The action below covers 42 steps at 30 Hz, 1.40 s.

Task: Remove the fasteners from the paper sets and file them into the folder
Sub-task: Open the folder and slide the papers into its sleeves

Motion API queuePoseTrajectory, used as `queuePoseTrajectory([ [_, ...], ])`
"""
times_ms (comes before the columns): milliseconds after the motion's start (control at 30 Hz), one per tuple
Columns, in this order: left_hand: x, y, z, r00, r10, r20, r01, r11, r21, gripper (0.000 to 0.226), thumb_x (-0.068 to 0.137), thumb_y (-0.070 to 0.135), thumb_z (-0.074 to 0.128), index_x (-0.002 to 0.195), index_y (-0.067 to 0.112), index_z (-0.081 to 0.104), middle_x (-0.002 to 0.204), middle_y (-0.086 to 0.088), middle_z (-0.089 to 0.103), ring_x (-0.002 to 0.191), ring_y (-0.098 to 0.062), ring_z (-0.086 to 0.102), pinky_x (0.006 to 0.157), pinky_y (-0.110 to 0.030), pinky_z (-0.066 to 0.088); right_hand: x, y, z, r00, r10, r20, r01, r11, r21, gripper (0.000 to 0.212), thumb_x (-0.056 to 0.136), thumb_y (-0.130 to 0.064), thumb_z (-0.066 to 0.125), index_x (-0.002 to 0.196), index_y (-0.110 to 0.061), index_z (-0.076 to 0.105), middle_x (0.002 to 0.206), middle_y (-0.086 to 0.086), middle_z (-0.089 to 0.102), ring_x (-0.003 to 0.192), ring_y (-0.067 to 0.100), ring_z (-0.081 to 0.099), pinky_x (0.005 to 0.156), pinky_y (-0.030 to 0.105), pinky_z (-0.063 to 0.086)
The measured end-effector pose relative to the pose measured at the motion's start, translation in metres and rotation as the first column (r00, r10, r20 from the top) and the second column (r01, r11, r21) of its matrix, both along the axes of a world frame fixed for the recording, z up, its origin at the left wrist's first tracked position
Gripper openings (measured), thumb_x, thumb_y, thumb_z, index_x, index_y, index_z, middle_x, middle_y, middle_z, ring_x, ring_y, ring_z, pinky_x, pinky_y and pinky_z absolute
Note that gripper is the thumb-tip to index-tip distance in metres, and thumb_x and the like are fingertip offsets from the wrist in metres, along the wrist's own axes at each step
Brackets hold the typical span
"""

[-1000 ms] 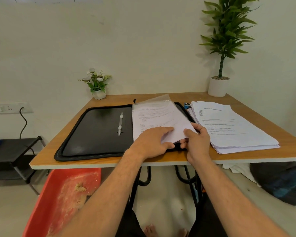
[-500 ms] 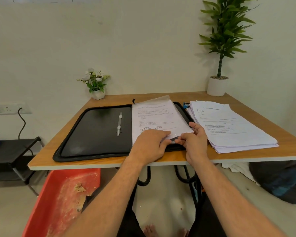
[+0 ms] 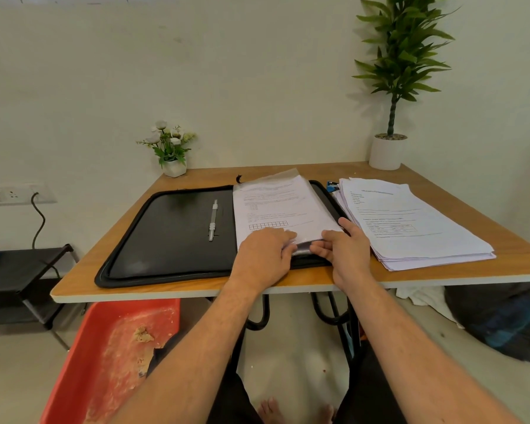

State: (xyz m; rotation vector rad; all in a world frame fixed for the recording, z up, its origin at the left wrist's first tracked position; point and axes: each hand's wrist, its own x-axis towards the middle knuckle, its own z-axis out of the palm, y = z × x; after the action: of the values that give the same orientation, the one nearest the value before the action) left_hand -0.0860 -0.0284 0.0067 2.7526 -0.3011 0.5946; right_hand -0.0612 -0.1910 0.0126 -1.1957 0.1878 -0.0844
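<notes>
2 bare hands meet at the near edge of a paper set, seen from the head camera. going left to right: a wall socket with a dark cable, a black side shelf, and a red tub on the floor under the table's left corner. on the wooden table a small white flower pot stands at the back, and a black folder lies open flat, a silver fastener bar lying on its left half. the paper set lies on the folder's right half, partly inside a clear sleeve whose near edge shows between the hands. the left hand rests palm down on the near part of the sheets, fingers close together and bent at the tips over the paper's edge. the right hand is just beside it, thumb on top of the sheets' right corner and fingers curled under, pinching the corner. a small blue object, too hidden to identify, peeks out between the folder and a thick paper stack lying on the table's right side. behind that stands a tall green plant in a white pot. a dark bag lies on the floor at the right.
</notes>
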Motion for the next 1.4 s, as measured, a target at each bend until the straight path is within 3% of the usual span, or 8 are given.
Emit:
queuePoseTrajectory([
  [100, 0.001, -0.001, 0.002, 0.999, 0.006, -0.034, -0.006, 1.0, 0.011, 0.048, 0.102, 0.044, 0.048, 0.145, 0.023, 0.052, 0.146, 0.002, 0.056, 0.138, -0.016, 0.046, 0.118, -0.034, 0.029, 0.001, 0.003, 0.0, 0.999, -0.033, 0.008, 0.034, 0.998, -0.059, 0.055, 0.095, 0.0, 0.06, 0.145, -0.018, 0.045, 0.116, 0.013, 0.063, 0.064, 0.016, 0.07, 0.061, 0.027, 0.059],
  [267, 0.006, -0.002, -0.001, 0.994, 0.03, -0.106, -0.029, 1.0, 0.012, 0.045, 0.104, 0.046, 0.041, 0.144, 0.028, 0.053, 0.136, 0.004, 0.063, 0.124, -0.018, 0.057, 0.108, -0.036, 0.043, 0.002, 0.002, 0.004, 0.999, -0.045, -0.027, 0.044, 0.998, -0.037, 0.056, 0.095, 0.0, 0.061, 0.145, -0.015, 0.044, 0.105, 0.019, 0.068, 0.058, 0.016, 0.067, 0.061, 0.029, 0.061],
  [467, 0.007, -0.003, -0.002, 0.992, 0.023, -0.128, -0.028, 0.999, -0.042, 0.051, 0.098, 0.05, 0.05, 0.144, 0.029, 0.052, 0.14, 0.005, 0.06, 0.127, -0.017, 0.055, 0.108, -0.035, 0.042, -0.002, -0.001, 0.008, 0.996, -0.028, -0.085, 0.027, 1.0, -0.009, 0.008, 0.09, -0.005, 0.069, 0.097, -0.003, 0.065, 0.079, 0.013, 0.066, 0.05, 0.012, 0.059, 0.048, 0.021, 0.054],
  [667, 0.015, -0.003, 0.014, 0.986, -0.033, -0.161, 0.012, 0.991, -0.132, 0.052, 0.099, 0.04, 0.053, 0.149, 0.027, 0.047, 0.15, 0.003, 0.052, 0.138, -0.019, 0.045, 0.116, -0.033, 0.031, 0.0, 0.0, 0.002, 1.0, -0.022, 0.005, 0.022, 1.0, -0.012, 0.012, 0.09, -0.014, 0.071, 0.093, -0.004, 0.067, 0.074, 0.008, 0.063, 0.054, 0.013, 0.057, 0.049, 0.023, 0.05],
  [900, 0.008, -0.008, 0.007, 0.999, 0.034, -0.038, -0.041, 0.981, -0.19, 0.031, 0.103, 0.035, 0.05, 0.133, 0.03, 0.054, 0.126, 0.003, 0.067, 0.113, -0.018, 0.062, 0.099, -0.038, 0.05, -0.003, -0.001, -0.001, 0.996, -0.01, 0.089, 0.014, 0.999, -0.047, 0.011, 0.095, -0.02, 0.066, 0.095, -0.009, 0.064, 0.072, 0.0, 0.068, 0.055, 0.015, 0.059, 0.052, 0.026, 0.051],
  [1100, 0.0, -0.008, 0.005, 0.989, 0.057, 0.133, -0.023, 0.969, -0.248, 0.018, 0.1, 0.01, 0.045, 0.097, 0.027, 0.043, 0.102, 0.003, 0.059, 0.077, -0.021, 0.056, 0.069, -0.038, 0.051, -0.008, -0.003, 0.002, 0.98, 0.068, 0.19, -0.068, 0.998, -0.004, 0.012, 0.098, -0.021, 0.061, 0.102, -0.01, 0.064, 0.109, 0.006, 0.071, 0.069, 0.019, 0.067, 0.052, 0.024, 0.055],
  [1267, -0.002, -0.007, 0.0, 0.969, -0.123, 0.216, 0.15, 0.982, -0.111, 0.028, 0.094, 0.008, 0.055, 0.114, 0.027, 0.061, 0.15, -0.001, 0.046, 0.115, -0.021, 0.062, 0.082, -0.028, 0.055, -0.008, -0.006, 0.002, 0.962, 0.115, 0.246, -0.136, 0.988, 0.072, 0.021, 0.099, -0.022, 0.058, 0.118, -0.019, 0.067, 0.118, 0.001, 0.071, 0.082, 0.025, 0.071, 0.061, 0.029, 0.058],
  [1400, 0.003, -0.007, -0.001, 0.985, -0.125, 0.12, 0.129, 0.991, -0.024, 0.038, 0.099, 0.028, 0.053, 0.136, 0.035, 0.058, 0.155, 0.001, 0.044, 0.139, -0.018, 0.042, 0.111, -0.036, 0.042, -0.004, -0.007, -0.002, 0.956, 0.162, 0.246, -0.163, 0.987, -0.017, 0.038, 0.101, -0.008, 0.054, 0.134, -0.026, 0.059, 0.127, -0.006, 0.067, 0.096, 0.027, 0.073, 0.074, 0.035, 0.062],
])
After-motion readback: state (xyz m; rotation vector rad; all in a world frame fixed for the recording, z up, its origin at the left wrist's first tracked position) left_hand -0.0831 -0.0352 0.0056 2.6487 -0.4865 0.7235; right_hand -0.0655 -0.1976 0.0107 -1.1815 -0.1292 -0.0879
